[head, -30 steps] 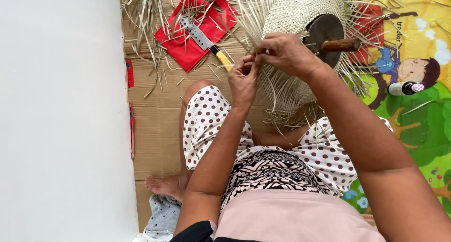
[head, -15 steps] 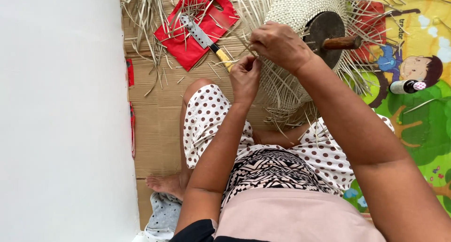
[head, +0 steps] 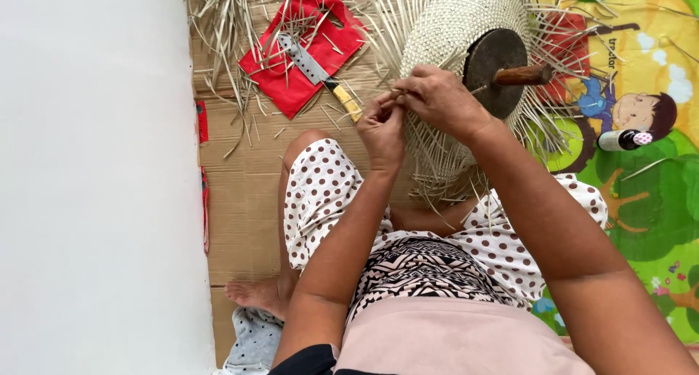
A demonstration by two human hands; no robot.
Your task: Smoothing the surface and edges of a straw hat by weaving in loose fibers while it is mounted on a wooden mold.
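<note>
Weave: a pale, half-made hat or basket (head: 466, 25) of straw strips, domed, lying at 12 o'clock from the lap, with loose ends fanning out all round its edge.
Strip: one thin straw strip (head: 404, 92) at the near-left edge of the weave, between the two hands; it runs roughly 9 to 3 o'clock.
Left hand: left hand (head: 382, 127) has fingers curled, tips pinching the strip from below, at 7 o'clock of the weave.
Right hand: right hand (head: 440, 98) has fingers bunched together, pinching the same strip from above; it rests against the weave's edge and is the nearer of the two to it.
Hands together: touching at the fingertips, the left at 7 o'clock of the right.
Disc: a dark round disc (head: 491, 62) with a brown wooden handle (head: 524, 75) lies on the weave, at 2 o'clock from the right hand, handle pointing to 3 o'clock.
Knife: a knife (head: 317, 70) with a yellow grip lies on a red cloth (head: 291, 76) at 10 o'clock from the hands, long axis 10 to 4 o'clock.
Cloth holds: the knife and scattered straw offcuts.
Bottle: a small dark bottle (head: 619, 140) lies on its side on the picture mat (head: 655, 200) at 3 o'clock; contents cannot be told.
Floor: cardboard (head: 247, 193) under the legs, loose straw (head: 218, 33) at 10 o'clock.
</note>
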